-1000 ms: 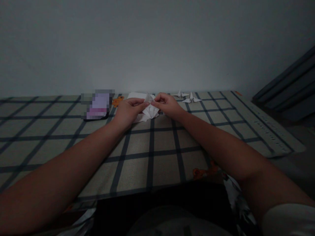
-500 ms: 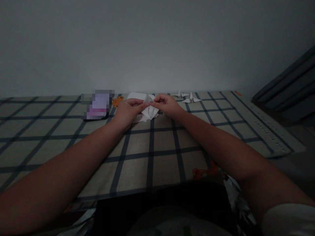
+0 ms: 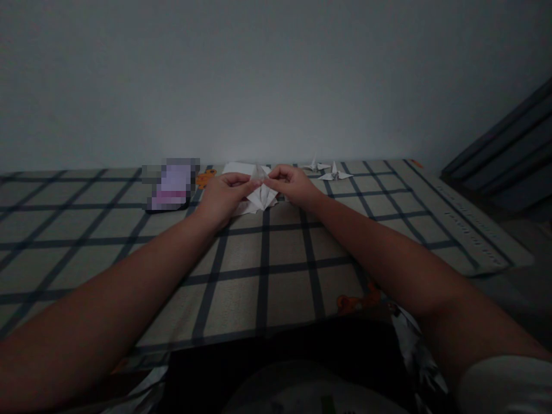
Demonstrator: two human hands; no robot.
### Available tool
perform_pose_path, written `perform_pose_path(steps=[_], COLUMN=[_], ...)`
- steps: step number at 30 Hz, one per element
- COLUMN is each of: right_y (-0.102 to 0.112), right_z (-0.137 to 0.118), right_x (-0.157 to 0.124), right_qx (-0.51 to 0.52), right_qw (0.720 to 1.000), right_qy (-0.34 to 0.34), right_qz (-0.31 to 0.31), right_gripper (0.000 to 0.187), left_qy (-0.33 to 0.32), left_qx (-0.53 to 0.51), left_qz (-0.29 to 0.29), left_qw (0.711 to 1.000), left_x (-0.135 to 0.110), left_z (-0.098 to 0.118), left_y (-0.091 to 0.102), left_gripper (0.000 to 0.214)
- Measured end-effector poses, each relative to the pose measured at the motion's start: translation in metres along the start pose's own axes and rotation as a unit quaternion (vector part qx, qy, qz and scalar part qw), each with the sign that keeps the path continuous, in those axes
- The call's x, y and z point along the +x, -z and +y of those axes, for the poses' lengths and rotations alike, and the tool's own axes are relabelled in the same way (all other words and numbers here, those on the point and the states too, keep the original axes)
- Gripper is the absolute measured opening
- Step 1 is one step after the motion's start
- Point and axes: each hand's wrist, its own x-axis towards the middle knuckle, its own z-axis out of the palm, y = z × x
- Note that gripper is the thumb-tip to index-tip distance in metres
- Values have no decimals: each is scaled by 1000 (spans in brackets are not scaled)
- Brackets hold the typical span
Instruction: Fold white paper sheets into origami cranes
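Between my two hands is a piece of folded white paper [image 3: 261, 198], creased into a diamond shape with its point toward me. My left hand [image 3: 222, 195] pinches its left side, thumb and fingers closed at the middle of the fold. From the other side my right hand [image 3: 293, 184] grips it with thumb and index finger, the thumbs almost meeting. More white paper [image 3: 237, 168] lies flat behind and beneath my left hand. The fingertips cover part of the upper folds.
Two folded paper cranes [image 3: 335, 172] stand beyond my right hand. A phone with a pixelated screen [image 3: 175, 184] rests at the left. A checked cloth [image 3: 233, 270] covers the table, which meets a plain wall [image 3: 276, 80] at the back. Dark slanted panels [image 3: 513, 144] are at the right.
Both thumbs have pressed slightly closer together at the centre of the folded paper, and its upper flaps have narrowed a little. Arms and surrounding things stay in place.
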Motion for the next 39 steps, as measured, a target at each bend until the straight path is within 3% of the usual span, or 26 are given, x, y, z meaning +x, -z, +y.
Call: perform_pose_path(steps=[9, 17, 26, 39], right_y=[-1, 0, -2, 2], right_z=[3, 3, -3, 3], right_x=[4, 3, 0, 2], right_qx=[30, 27, 27, -27], right_qw=[999, 999, 999, 999], right_qy=[-6, -6, -20, 7], right_qz=[45, 16, -27, -26], right_gripper=[30, 34, 30, 26], left_qy=[-25, -38, -55, -71], left_qx=[-8, 55, 30, 100], left_qz=[-29, -6, -27, -18], left_qw=[999, 998, 998, 992], left_x=[0, 1, -2, -7], left_z=[-1, -1, -1, 5], left_y=[0, 4, 1, 0], left_gripper=[44, 42, 42, 28])
